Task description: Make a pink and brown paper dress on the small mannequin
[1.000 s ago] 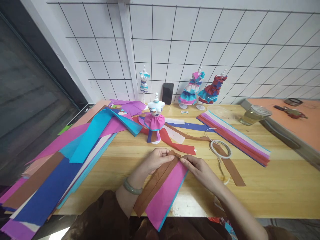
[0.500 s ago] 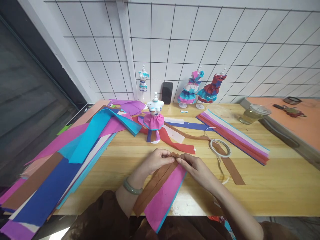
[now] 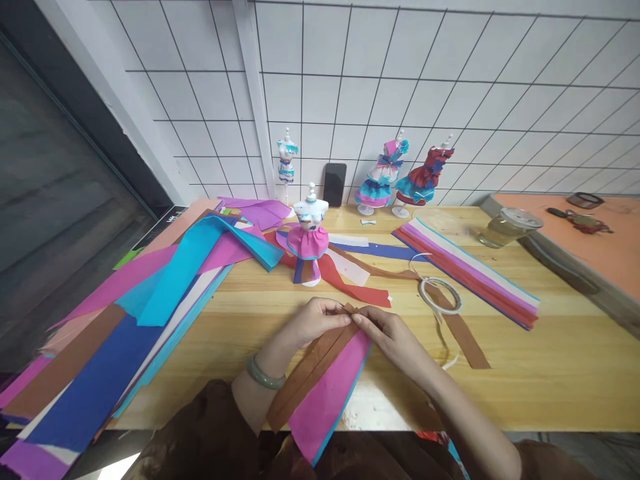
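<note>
"White tiles (image 3: pixel 330 40) are lining the wall behind a pale wooden counter (image 3: pixel 525 393). What is the grip doing?"

"Both are pinching. The left hand (image 3: pixel 317 320) is pressing thumb and fingers together on the upper end of a folded brown strip (image 3: pixel 307 377); the right hand (image 3: pixel 386 330) is nipping that end just beside it."

"Is anything changing?"

"The right fingertips are sitting closer to the left ones than a second ago, so the work is apparently narrowing to one small gathered spot."

"And the piece itself?"

"It is slanting down toward the person's lap, over a pink sheet (image 3: pixel 325 407) with a turquoise edge. Both are looking thin and crepe-like, long creases running down the brown."

"Farther out?"

"A small white dress form (image 3: pixel 310 217) is standing ahead, wearing a puckered pink skirt (image 3: pixel 307 243). Rightward, a tape ring (image 3: pixel 460 304) is lying over a flat brown strip (image 3: pixel 473 347); leftward, a turquoise strip (image 3: pixel 173 280) is bending smoothly across a layered heap."
</note>
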The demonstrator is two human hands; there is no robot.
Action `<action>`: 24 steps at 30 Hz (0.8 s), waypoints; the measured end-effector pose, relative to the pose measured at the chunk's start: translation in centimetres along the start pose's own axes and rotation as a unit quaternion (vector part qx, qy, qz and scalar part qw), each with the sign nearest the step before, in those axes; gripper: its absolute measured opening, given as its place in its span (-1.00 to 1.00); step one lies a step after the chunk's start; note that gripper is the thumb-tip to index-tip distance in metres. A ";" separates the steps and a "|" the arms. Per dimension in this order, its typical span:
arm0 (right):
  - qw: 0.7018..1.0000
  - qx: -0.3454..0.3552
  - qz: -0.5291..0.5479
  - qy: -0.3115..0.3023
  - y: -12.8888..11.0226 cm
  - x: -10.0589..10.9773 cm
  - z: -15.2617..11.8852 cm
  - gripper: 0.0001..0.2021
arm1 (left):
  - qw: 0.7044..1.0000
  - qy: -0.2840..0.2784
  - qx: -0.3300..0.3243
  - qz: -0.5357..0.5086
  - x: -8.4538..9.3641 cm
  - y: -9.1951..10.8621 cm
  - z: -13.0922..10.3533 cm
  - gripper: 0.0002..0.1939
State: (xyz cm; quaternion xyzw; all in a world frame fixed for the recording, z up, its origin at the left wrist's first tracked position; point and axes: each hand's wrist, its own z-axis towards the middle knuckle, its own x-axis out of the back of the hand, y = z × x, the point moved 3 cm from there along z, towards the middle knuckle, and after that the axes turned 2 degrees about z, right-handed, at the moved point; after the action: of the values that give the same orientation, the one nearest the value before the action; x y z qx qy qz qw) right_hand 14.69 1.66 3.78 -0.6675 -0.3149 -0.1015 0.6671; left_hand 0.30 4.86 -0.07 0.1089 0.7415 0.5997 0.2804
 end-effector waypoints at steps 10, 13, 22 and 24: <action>1.000 0.000 0.002 0.016 0.2 -0.2 -0.1 -0.62 | 1.000 -0.006 0.001 0.019 0.0 0.2 -0.1 -0.81; 1.000 0.001 0.004 0.022 0.4 -0.2 0.0 -0.62 | 1.000 -0.004 0.011 0.022 0.0 0.0 0.0 -0.80; 0.995 -0.036 0.083 0.029 0.7 0.6 -0.2 -0.58 | 1.000 -0.008 0.019 0.011 0.0 0.3 -0.1 -0.77; 0.991 -0.065 0.101 0.051 0.8 1.1 -0.3 -0.54 | 1.000 -0.002 0.019 0.019 0.1 0.3 -0.2 -0.79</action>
State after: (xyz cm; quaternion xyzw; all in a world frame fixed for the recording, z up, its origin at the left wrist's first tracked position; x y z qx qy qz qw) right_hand 16.07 1.79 3.80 -0.7320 -0.2039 -0.0874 0.6441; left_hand 0.05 4.84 0.23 0.1297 0.7498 0.5906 0.2687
